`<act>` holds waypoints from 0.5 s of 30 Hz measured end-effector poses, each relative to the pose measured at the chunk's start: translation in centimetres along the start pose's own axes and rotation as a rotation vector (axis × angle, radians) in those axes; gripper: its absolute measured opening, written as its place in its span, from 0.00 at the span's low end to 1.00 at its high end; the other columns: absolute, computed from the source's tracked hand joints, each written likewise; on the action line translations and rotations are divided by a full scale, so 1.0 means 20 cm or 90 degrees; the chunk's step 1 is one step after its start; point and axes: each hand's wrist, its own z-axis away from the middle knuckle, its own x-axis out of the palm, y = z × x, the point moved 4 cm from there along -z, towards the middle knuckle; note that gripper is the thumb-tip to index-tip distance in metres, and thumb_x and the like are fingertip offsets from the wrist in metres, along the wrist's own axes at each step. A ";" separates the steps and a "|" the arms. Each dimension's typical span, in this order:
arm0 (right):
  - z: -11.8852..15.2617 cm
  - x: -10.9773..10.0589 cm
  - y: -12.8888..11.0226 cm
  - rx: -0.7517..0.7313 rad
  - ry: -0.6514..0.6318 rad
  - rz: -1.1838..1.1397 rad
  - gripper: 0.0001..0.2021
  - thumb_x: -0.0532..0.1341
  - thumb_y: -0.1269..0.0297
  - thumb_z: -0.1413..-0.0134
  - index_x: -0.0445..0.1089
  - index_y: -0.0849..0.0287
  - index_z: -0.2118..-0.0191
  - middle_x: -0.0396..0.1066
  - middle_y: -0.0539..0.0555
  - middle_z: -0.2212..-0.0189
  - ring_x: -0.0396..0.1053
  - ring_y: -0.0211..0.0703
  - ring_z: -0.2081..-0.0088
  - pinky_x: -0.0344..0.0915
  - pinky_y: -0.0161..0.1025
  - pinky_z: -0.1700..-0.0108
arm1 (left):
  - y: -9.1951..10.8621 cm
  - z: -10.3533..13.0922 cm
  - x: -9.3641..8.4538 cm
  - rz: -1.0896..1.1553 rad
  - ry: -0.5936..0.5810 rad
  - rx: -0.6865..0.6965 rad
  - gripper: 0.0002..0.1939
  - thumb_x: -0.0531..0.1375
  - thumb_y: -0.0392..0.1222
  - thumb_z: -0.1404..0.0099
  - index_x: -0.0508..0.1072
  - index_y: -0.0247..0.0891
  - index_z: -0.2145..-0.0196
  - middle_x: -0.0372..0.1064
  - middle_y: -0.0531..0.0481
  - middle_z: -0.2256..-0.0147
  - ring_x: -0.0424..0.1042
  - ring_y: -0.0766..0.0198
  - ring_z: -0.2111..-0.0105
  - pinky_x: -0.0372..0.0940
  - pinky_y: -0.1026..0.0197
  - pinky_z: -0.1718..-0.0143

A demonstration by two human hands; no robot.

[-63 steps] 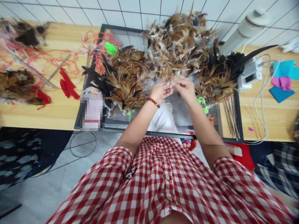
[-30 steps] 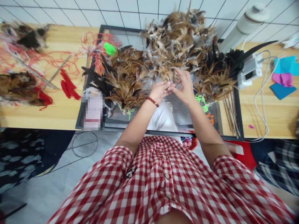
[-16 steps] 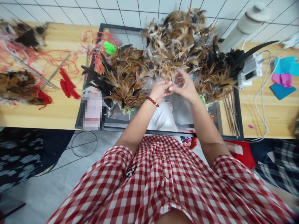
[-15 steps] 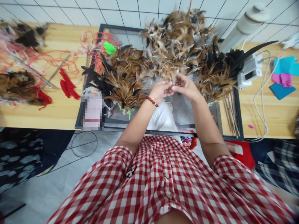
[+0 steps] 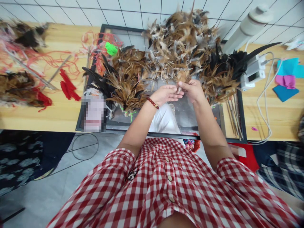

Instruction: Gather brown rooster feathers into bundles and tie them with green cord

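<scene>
Head view, only view supplied. Right hand [image 5: 196,91]: thumb and fingers closed in a pinch on a small brown feather tuft [image 5: 182,77]. Left hand [image 5: 163,95]: palm turned up, fingers part-curled beside the tuft's pale lower end; cannot tell whether it grips. Tuft sits between the hands, above a black-framed panel [image 5: 242,117], just in front of a large feather pile [image 5: 185,41]. Step, as judged: fine fingertip handling of the tuft. A next move would call for a light, steady pinch and the strands kept together. Surface: panel lies on a wooden tabletop [image 5: 59,117]. A brown feather bundle [image 5: 127,91] lies left of the hands; thin sticks [image 5: 234,117] at the panel's right end. Red yarn [image 5: 68,87] farther left; white charger [image 5: 254,74] and coloured cloths [image 5: 286,79] at right. Room: tiled wall [image 5: 109,12] behind, grey floor [image 5: 64,190] below, a person in floral clothing [image 5: 21,158] at left.
</scene>
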 end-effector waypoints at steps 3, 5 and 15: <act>-0.01 -0.01 0.02 -0.023 0.042 0.018 0.30 0.83 0.37 0.76 0.70 0.55 0.82 0.68 0.46 0.82 0.61 0.34 0.78 0.58 0.37 0.74 | -0.01 -0.01 0.00 -0.016 0.011 -0.005 0.15 0.73 0.49 0.34 0.78 0.35 0.65 0.85 0.42 0.61 0.85 0.60 0.60 0.71 0.51 0.41; -0.01 -0.01 0.03 -0.026 0.045 0.030 0.31 0.82 0.37 0.76 0.69 0.55 0.82 0.69 0.47 0.81 0.62 0.35 0.77 0.59 0.38 0.73 | -0.03 -0.02 0.01 -0.040 0.021 -0.010 0.16 0.74 0.50 0.36 0.79 0.35 0.64 0.85 0.43 0.62 0.84 0.61 0.60 0.71 0.52 0.42; -0.03 0.00 0.01 -0.180 -0.034 0.279 0.43 0.79 0.29 0.70 0.79 0.51 0.49 0.75 0.52 0.63 0.73 0.45 0.64 0.76 0.47 0.60 | -0.03 -0.05 -0.02 0.128 0.162 0.062 0.06 0.67 0.38 0.29 0.78 0.37 0.66 0.80 0.53 0.67 0.79 0.70 0.64 0.70 0.58 0.43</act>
